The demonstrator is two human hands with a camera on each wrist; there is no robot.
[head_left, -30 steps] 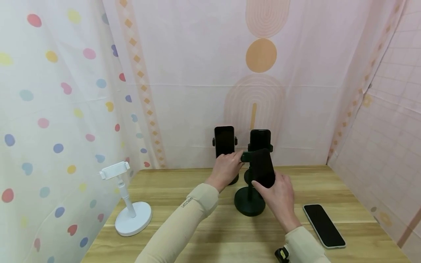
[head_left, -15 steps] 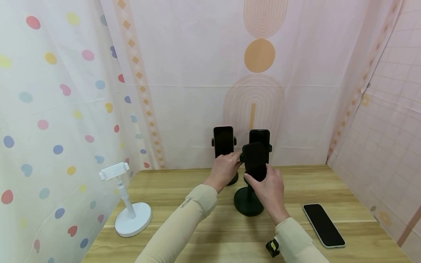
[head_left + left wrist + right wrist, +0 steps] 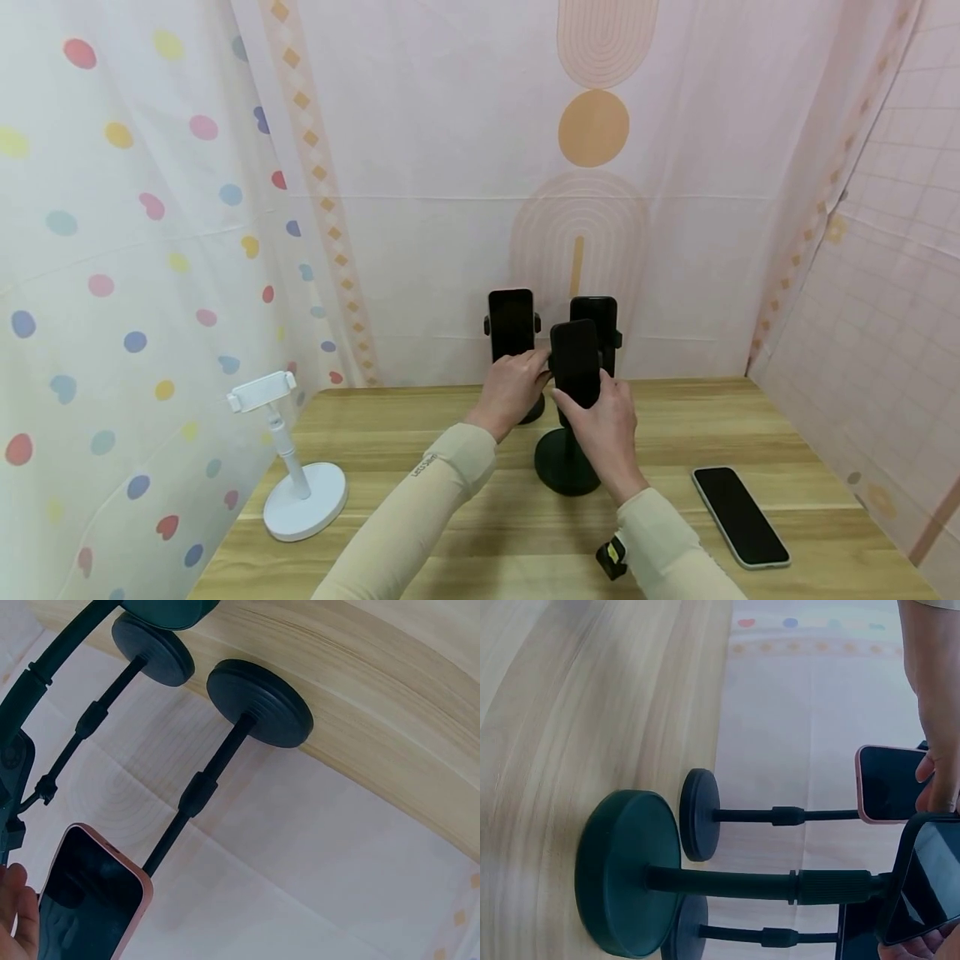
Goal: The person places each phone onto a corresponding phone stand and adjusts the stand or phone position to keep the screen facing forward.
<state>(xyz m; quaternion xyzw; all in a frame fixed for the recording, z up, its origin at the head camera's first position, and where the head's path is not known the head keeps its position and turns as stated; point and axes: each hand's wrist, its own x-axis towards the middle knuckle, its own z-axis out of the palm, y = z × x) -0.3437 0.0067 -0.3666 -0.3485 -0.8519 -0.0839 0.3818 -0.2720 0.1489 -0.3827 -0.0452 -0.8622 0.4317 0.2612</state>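
Observation:
A black phone (image 3: 575, 358) stands almost upright against the head of a dark green phone stand (image 3: 564, 467). My right hand (image 3: 606, 425) grips the phone by its lower part, thumb on the left edge and fingers on the right. My left hand (image 3: 510, 392) holds the stand's clamp at its left side; the phone and fingers hide most of the clamp. In the right wrist view the stand (image 3: 630, 870) rises from its round base to the phone (image 3: 930, 877), and some right fingers (image 3: 922, 946) show below it. Left fingers (image 3: 19, 915) enter the left wrist view.
Behind stand two black stands, one bearing a pink-edged phone (image 3: 90, 892), the other another phone (image 3: 606, 312). A white phone stand (image 3: 303, 500) with a bare clamp is at the left. A pale-cased phone (image 3: 740, 517) lies on the wooden table (image 3: 480, 542) at the right.
My right hand has moved left and slightly up with the phone, bringing it from a tilt to nearly upright in front of the stand's head. The left hand stays on the clamp.

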